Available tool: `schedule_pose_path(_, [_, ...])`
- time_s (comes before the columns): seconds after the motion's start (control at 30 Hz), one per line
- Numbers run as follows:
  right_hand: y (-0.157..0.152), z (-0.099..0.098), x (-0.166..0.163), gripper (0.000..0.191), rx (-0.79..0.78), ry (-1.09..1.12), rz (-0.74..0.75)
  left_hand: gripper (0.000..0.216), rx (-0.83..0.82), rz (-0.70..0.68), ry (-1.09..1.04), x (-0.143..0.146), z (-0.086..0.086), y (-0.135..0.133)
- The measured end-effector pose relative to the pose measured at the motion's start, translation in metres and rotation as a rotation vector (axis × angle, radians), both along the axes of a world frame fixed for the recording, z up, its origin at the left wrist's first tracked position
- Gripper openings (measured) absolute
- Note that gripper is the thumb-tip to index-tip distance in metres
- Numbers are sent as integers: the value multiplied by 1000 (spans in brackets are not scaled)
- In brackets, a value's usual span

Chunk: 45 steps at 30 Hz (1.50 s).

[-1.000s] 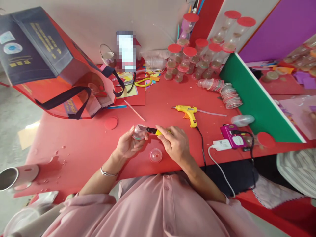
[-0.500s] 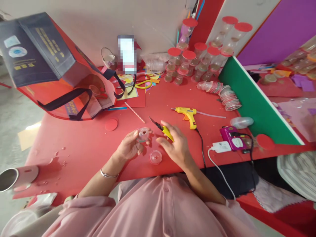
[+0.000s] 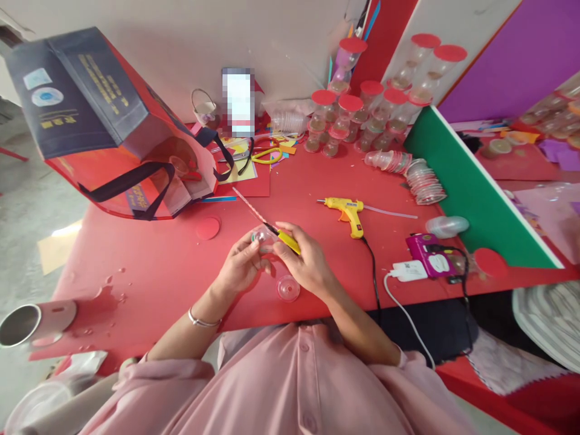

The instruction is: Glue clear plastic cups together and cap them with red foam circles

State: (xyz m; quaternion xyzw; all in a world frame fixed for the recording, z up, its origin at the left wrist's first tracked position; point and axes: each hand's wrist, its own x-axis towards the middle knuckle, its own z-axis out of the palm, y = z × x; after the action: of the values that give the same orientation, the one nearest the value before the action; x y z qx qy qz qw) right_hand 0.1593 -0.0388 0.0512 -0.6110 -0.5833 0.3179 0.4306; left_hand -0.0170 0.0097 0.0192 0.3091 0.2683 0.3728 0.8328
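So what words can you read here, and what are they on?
No text reads clearly.
Gold print on the navy panel of the paper bag: too small to read.
Pixelated card by the wall: unreadable.
White label on the purple box: too small.
White charger: marks too blurred.
Yellow-handled knife in the right hand and clear cup in the left hand: no writing shows.

Bright, even daylight, soft shadows, strong wide-angle warping at the edges.
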Motion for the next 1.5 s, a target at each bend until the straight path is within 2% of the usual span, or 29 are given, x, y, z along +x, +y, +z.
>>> schedule_pose_path(0.17, [-17, -11, 17, 37, 73, -62, -36, 47, -81, 37, -42, -3, 2, 7])
schedule_pose_path(0.27, [-26, -17, 23, 37, 119, -193, -22, 37, -109, 52, -48, -3, 3, 8])
schedule_pose_path(0.4, [-31, -18, 20, 36, 210, -287, 12, 33, -156, 61, -25, -1, 5, 7])
schedule_pose_path(0.53, [-32, -19, 13, 33, 258, -364, -50, 36, -150, 94, -31, 0, 3, 6])
schedule_pose_path(1.07, [-25, -35, 25, 32, 299, -483, -118, 35, -263, -9, -68, -5, -3, 9])
schedule_pose_path(1.17, [-24, -42, 37, 32, 261, -458, -222, 40, -252, -43, -111, -9, 1, 9])
schedule_pose_path(1.27, [-25, -42, 45, 34, 220, -334, -295, 39, -235, -20, -136, -9, 2, 10])
schedule_pose_path(1.5, [-25, -24, 20, 34, 233, -247, -100, 31, -303, 53, -94, -3, -6, 13])
